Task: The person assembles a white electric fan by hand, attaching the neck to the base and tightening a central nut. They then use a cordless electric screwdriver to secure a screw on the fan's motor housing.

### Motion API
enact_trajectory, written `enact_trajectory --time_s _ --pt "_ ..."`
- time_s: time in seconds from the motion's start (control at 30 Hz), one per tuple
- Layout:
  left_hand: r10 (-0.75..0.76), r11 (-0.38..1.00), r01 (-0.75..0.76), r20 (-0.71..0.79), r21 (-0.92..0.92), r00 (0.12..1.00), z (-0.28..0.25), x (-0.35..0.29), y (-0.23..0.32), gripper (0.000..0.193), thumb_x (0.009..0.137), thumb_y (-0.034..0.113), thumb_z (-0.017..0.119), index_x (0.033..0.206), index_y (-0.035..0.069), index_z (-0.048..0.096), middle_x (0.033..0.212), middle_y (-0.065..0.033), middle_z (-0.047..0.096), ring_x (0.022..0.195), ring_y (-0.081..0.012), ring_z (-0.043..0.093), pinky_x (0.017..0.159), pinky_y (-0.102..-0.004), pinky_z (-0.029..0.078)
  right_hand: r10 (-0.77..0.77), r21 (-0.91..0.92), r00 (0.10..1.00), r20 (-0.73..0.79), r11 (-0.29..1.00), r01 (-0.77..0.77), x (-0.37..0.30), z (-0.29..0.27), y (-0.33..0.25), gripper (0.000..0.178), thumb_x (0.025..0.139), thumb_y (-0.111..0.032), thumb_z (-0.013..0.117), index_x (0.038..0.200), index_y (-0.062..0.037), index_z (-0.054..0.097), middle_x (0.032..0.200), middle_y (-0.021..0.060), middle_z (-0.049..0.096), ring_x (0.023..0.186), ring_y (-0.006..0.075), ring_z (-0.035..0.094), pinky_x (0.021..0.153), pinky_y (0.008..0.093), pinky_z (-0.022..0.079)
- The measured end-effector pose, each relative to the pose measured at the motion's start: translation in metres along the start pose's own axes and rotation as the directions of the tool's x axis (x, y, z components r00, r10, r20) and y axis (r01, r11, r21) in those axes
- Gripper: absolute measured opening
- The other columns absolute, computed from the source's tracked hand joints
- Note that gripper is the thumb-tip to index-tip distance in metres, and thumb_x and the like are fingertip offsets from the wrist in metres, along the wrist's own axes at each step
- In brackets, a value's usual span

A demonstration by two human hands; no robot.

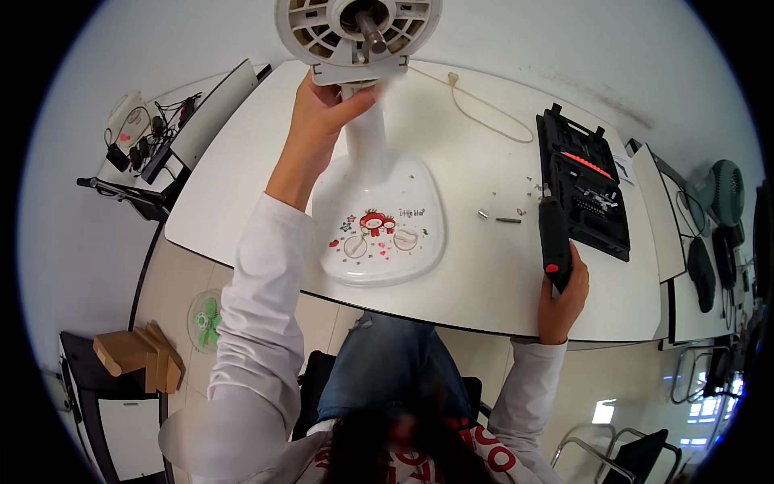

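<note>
My left hand [321, 121] is wrapped around the neck of a white electric fan, just below its motor housing [324, 53]. No blades or guard sit on the housing, and a metal shaft [371, 34] sticks out of it. The fan's base [385, 270] stands upright on the table, with two round knobs and red cartoon figures. At the right, my right hand [566, 297] is closed around the lower end of a black cordless screwdriver [553, 230] with a red button. Its tip points away from me, beside the tool case.
An open black tool case [587, 218] holds bits and sockets. Near it on the white table [484, 282] lie a screwdriver bit [508, 220], a small metal cylinder [483, 214] and several screws. A pale power cord [476, 119] curves behind. Another desk with cables stands left.
</note>
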State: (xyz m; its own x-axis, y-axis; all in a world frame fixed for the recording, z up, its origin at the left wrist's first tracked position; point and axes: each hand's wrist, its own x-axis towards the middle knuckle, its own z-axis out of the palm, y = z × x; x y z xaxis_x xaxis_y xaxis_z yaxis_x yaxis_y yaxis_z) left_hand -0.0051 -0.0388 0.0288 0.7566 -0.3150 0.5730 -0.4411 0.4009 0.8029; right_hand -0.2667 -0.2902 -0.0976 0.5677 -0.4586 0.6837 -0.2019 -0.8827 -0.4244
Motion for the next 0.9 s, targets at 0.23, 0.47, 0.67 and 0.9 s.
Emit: enact_trajectory --time_s 0.23,0.47,0.67,0.9 --pt "-0.021 0.995 0.018 0.028 0.101 0.999 -0.014 0.000 -0.018 0.055 0.064 -0.001 0.073 0.114 0.007 0.054 0.109 -0.0055 0.058 0.104 -0.0179 0.055 0.090 -0.0351 0.045 0.032 0.014 0.999 0.001 0.999 -0.032 -0.001 0.001 -0.001 0.059 0.069 0.008 0.063 0.125 -0.0061 0.051 0.105 0.0124 0.058 0.093 0.0310 0.055 0.082 0.0371 0.041" --pt "-0.097 0.982 0.095 0.003 0.165 0.995 -0.055 0.004 -0.069 0.045 0.068 -0.004 0.073 0.109 0.005 0.059 0.108 -0.0072 0.062 0.095 -0.0181 0.061 0.075 -0.0317 0.055 0.013 0.027 1.000 -0.006 1.000 -0.013 0.002 0.001 -0.007 0.057 0.070 0.008 0.063 0.124 -0.0055 0.052 0.104 0.0131 0.059 0.092 0.0306 0.056 0.080 0.0370 0.043" --pt "-0.077 0.941 0.055 0.053 0.335 0.996 -0.059 -0.004 -0.061 0.034 0.075 0.005 0.068 0.109 0.001 0.060 0.101 -0.0105 0.065 0.094 -0.0185 0.061 0.080 -0.0313 0.050 0.016 0.028 1.000 0.015 0.999 -0.016 0.002 0.000 -0.008 0.057 0.070 0.009 0.063 0.124 -0.0051 0.051 0.103 0.0136 0.058 0.092 0.0311 0.056 0.079 0.0374 0.043" --pt "-0.303 0.820 0.220 0.076 0.528 0.950 -0.041 -0.030 -0.059 0.030 0.077 0.007 0.065 0.107 0.001 0.062 0.100 -0.0130 0.066 0.094 -0.0207 0.062 0.081 -0.0308 0.049 0.016 0.007 1.000 -0.006 1.000 -0.016 -0.001 0.000 -0.003 0.058 0.068 0.010 0.063 0.123 -0.0048 0.052 0.103 0.0140 0.058 0.092 0.0320 0.055 0.080 0.0376 0.043"
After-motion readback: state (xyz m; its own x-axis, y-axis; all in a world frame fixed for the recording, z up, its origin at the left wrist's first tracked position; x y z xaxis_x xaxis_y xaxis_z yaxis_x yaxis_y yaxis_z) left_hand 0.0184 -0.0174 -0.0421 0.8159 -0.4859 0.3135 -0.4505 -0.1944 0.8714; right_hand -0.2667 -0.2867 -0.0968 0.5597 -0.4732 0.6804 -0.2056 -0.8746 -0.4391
